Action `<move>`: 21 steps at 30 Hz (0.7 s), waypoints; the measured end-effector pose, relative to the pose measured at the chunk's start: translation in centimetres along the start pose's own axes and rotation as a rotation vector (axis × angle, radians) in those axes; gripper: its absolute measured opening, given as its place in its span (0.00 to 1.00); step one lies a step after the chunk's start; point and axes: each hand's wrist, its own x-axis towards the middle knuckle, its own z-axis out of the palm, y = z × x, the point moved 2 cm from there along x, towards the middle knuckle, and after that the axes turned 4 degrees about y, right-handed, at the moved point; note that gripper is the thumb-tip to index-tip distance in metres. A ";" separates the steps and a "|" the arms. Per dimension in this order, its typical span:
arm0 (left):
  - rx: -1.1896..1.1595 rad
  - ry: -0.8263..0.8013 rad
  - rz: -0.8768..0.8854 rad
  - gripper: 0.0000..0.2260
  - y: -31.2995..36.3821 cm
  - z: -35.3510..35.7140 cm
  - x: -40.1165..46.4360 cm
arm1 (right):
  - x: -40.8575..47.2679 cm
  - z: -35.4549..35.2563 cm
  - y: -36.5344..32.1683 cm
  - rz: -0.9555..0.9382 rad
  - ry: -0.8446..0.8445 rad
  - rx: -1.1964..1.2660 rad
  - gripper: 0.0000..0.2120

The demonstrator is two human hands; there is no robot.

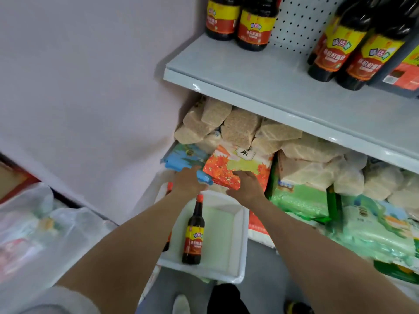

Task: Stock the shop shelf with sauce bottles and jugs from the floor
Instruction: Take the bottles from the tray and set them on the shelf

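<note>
A dark sauce bottle [193,236] with a red cap and a yellow-red label lies in a white tray [235,257] on the floor. A second bottle [168,185] lies beside it, mostly hidden under my left forearm. My left hand [187,179] reaches over the tray's far rim, fingers forward, holding nothing. My right hand [246,185] hovers beside it at the orange rice bag [223,168], also holding nothing. On the grey shelf [260,87] above, two bottles [255,21] stand at the back left and more bottles [353,53] at the right.
Bags of rice and grain [240,128] fill the space under the shelf, with green bags [301,200] to the right. Plastic-wrapped goods [34,227] lie at the left. A dark jug [405,71] stands at the shelf's right edge. My feet show on the grey floor [260,279].
</note>
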 end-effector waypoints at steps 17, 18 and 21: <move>0.019 -0.271 -0.428 0.31 -9.9 16.4 7.0 | 9.3 15.4 9.8 0.110 -0.450 0.058 0.40; -0.001 -0.273 -0.457 0.30 -10.4 17.2 7.3 | 9.7 16.1 10.1 0.111 -0.462 0.071 0.40; -0.087 -0.276 -0.548 0.26 -11.8 19.6 7.9 | 10.4 18.1 10.6 0.102 -0.504 0.071 0.40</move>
